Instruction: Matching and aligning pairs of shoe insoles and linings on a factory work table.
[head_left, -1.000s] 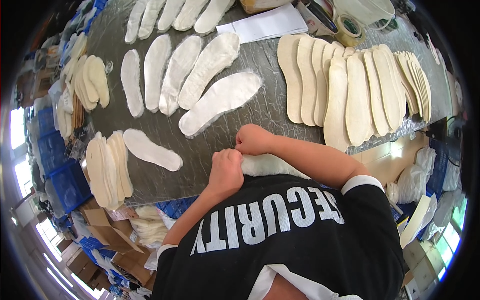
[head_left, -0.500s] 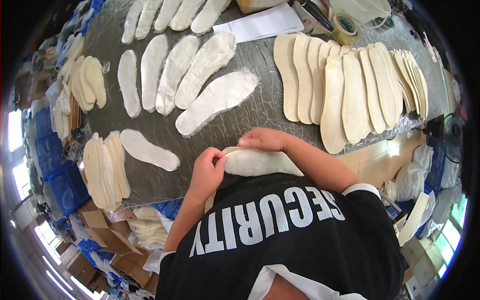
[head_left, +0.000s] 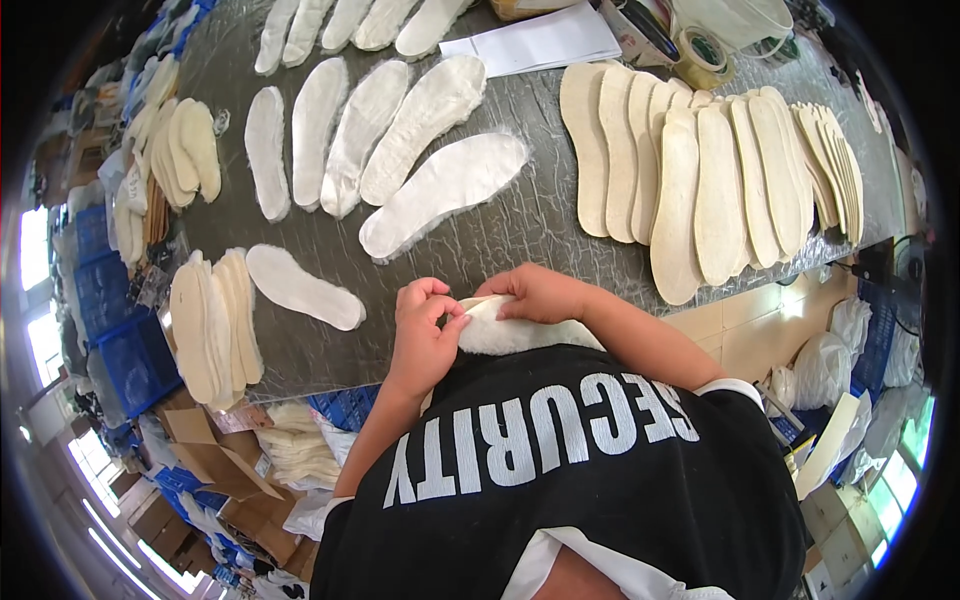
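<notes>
A fluffy white insole (head_left: 520, 338) with a beige layer along its upper edge lies crosswise against my shirt at the table's near edge. My left hand (head_left: 425, 335) pinches its left tip between thumb and fingers. Over the upper edge, my right hand (head_left: 540, 294) grips it, thumb on the white pile and fingers behind. Beyond my hands a furry white insole (head_left: 443, 195) rests at a slant, beside a row of similar ones (head_left: 365, 130). A single white insole (head_left: 305, 287) is left of my left hand.
Overlapping beige insoles (head_left: 700, 190) cover the right of the dark table (head_left: 480, 250). More insoles stand grouped at the near left (head_left: 212, 330). White paper (head_left: 535, 42), tape rolls (head_left: 703, 58) and a clear plastic container (head_left: 735, 22) occupy the back. Cardboard boxes (head_left: 215, 455) sit below, left.
My right hand has shifted its thumb onto the insole's white face. My left fingers have moved up slightly at the tip. The whole view has shifted a little.
</notes>
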